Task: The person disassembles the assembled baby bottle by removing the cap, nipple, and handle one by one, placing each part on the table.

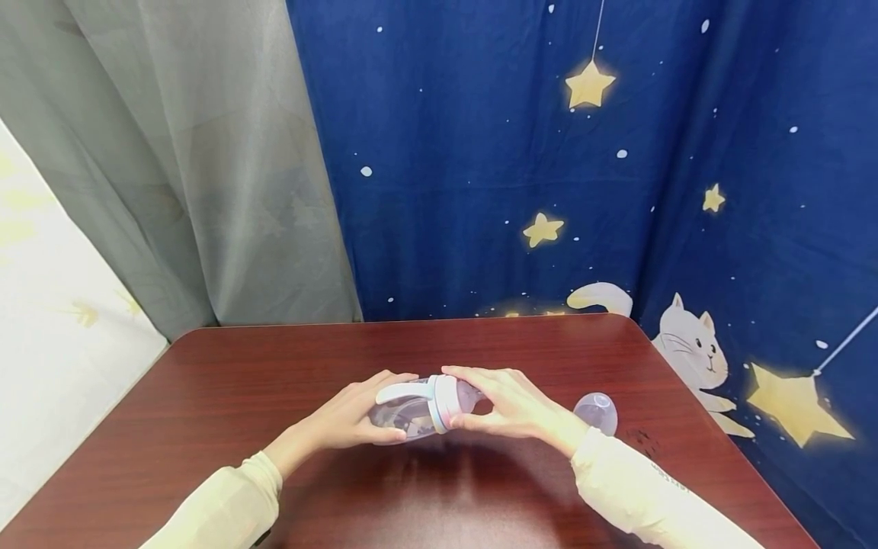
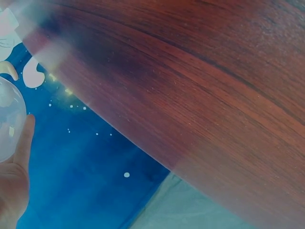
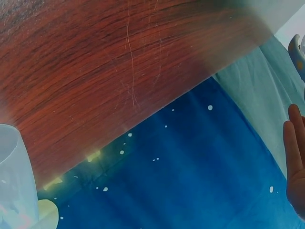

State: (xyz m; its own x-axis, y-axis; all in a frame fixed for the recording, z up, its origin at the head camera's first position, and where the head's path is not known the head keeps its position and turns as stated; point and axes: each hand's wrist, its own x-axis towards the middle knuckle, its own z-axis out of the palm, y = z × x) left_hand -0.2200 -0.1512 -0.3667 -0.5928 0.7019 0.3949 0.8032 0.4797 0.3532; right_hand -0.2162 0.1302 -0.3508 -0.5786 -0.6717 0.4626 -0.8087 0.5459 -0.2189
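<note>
A clear baby bottle (image 1: 409,414) with a white collar and a pale handle lies on its side between both hands, its teat end toward the right. My left hand (image 1: 353,415) grips the bottle's body from the left, thumb in front and fingers behind. At the collar, my right hand (image 1: 511,404) holds on with thumb and fingers on opposite sides. Only the bottle's rounded base (image 2: 9,119) shows in the left wrist view, beside a thumb or finger. The right wrist view catches part of the right hand (image 3: 296,162) at its edge.
To the right of the right wrist, a translucent dome-shaped cap (image 1: 597,413) stands on the reddish-brown table (image 1: 309,358). Behind the table hang a grey curtain (image 1: 226,152) and a blue curtain (image 1: 466,152) with stars.
</note>
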